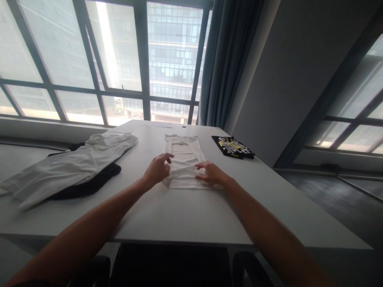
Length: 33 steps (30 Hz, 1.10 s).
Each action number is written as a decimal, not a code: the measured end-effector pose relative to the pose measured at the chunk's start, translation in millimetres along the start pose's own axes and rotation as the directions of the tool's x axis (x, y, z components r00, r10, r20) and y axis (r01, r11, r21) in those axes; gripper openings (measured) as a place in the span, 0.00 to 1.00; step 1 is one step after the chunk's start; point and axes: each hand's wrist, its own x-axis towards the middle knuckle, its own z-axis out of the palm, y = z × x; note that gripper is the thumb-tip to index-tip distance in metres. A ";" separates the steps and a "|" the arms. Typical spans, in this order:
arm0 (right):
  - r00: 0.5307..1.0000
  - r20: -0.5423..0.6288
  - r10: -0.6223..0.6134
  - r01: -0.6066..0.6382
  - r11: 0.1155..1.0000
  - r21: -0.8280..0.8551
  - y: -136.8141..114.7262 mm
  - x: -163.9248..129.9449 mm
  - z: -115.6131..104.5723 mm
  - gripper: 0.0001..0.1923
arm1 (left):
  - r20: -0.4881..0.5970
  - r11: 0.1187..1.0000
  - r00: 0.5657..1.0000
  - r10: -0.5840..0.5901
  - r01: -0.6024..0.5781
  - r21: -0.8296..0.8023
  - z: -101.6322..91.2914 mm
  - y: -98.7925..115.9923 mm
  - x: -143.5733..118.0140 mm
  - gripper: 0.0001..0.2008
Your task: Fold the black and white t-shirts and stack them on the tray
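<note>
A white garment (185, 149), probably a shirt, lies on the table before me with its sides folded inward into a narrow strip. Some wrinkles run across its middle. My left hand (159, 169) is at the garment's left edge, fingers curved and apart, with nothing visible between them. Over the lower right part of the cloth, my right hand (209, 173) has its fingers spread and bent, touching or just above the fabric. Neither hand shows a clear grip on the cloth.
White and black clothes (86, 159) lie loosely piled at the left of the white table (185, 215). A folded black garment with a yellow and white print (233, 146) rests near the right edge. A dark chair (170, 265) stands at the front edge. Windows and a curtain (230, 59) are behind.
</note>
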 end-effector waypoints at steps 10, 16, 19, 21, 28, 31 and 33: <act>0.817 0.561 -0.129 -0.167 0.879 0.446 -9.7 -12.3 -23.1 0.17 | 0.220 0.952 0.940 -0.262 0.214 0.218 -36.7 -13.4 7.5 0.32; 0.931 0.350 0.101 -0.202 0.943 0.266 -3.0 -14.7 -29.1 0.17 | 0.329 0.941 0.904 -0.274 0.181 0.286 -41.6 -14.8 6.5 0.34; 0.951 0.269 0.154 -0.192 0.974 0.122 1.8 -14.3 -31.3 0.15 | 0.107 0.976 0.994 -0.013 -0.010 0.216 -29.7 -4.8 1.6 0.30; 0.959 0.231 0.164 -0.187 0.979 0.081 5.3 -13.8 -32.1 0.16 | 0.039 0.973 0.984 0.172 -0.176 0.149 -13.3 4.3 -5.3 0.29; 0.958 0.196 0.212 -0.215 0.977 -0.004 22.2 -12.2 -31.5 0.20 | 0.423 0.933 0.854 0.303 -0.357 0.052 28.4 23.9 -28.4 0.31; 0.950 0.213 0.229 -0.224 0.973 -0.046 28.4 -15.2 -36.4 0.24 | 0.432 0.949 0.895 0.108 -0.222 0.222 20.9 25.1 -27.4 0.28; 0.928 0.282 0.244 -0.241 0.970 -0.045 30.1 -17.3 -39.3 0.29 | 0.422 0.940 0.906 -0.039 -0.110 0.324 15.1 24.9 -25.3 0.24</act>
